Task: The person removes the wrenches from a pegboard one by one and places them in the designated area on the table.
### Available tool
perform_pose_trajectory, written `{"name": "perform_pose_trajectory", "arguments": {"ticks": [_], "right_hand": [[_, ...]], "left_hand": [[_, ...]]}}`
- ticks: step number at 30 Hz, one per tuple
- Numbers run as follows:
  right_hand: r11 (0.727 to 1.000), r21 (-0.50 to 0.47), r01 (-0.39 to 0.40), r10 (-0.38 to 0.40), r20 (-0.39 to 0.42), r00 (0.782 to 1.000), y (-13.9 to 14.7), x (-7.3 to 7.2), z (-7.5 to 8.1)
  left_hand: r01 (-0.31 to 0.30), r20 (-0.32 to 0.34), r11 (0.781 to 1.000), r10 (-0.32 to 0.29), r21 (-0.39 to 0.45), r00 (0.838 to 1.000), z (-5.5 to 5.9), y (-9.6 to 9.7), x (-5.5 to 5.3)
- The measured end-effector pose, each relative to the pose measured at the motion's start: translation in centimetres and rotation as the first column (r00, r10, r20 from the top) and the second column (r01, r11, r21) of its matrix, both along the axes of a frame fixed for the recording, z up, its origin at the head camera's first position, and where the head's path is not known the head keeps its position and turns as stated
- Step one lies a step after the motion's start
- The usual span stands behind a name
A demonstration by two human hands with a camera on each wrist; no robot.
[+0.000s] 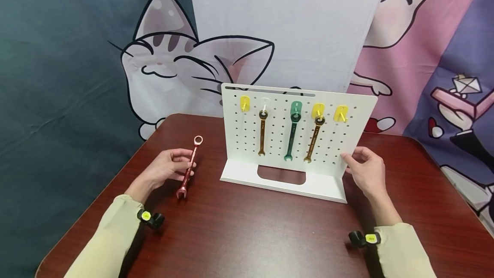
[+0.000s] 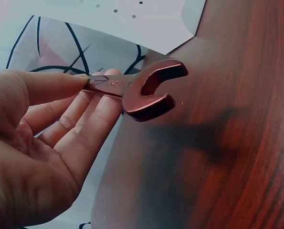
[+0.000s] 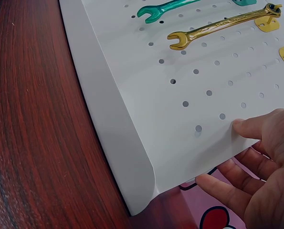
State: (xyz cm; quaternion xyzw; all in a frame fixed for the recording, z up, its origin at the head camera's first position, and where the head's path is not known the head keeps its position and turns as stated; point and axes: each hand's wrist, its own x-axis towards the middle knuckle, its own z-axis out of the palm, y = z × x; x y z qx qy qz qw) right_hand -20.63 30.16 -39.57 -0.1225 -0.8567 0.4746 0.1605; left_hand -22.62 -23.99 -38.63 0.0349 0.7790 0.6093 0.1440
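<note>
My left hand [image 1: 166, 168] pinches a red combination wrench [image 1: 187, 176] by its shank between thumb and fingers. Its ring end points up and away, and the open end [image 2: 134, 102] is low, over the table in the left wrist view. With my right hand [image 1: 367, 173] I grip the right edge of a white pegboard [image 1: 247, 155], thumb on the front face and fingers behind. On the board hang a gold wrench [image 1: 262, 134] on a pale hook, a green wrench [image 1: 291, 140] on a green hook [image 1: 296, 107] and another gold wrench [image 3: 223, 24] on a yellow hook.
Two yellow hooks, at the far left [image 1: 245, 104] and far right [image 1: 341, 114] of the board, carry no wrench. The board's foot stands on a dark red wooden table [image 1: 247, 226]. Cartoon-printed cloth [image 1: 308, 25] hangs behind the table.
</note>
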Motion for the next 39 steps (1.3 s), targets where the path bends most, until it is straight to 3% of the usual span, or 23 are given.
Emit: {"name": "perform_pose_trajectory", "arguments": {"ticks": [39], "right_hand": [[1.000,-0.015,0.000,0.000,0.018,1.000,0.1,0.0,-0.1]], "left_hand": [[-0.054,-0.003,0.990,0.054,-0.128,0.999,-0.9,-2.2,0.4]]}}
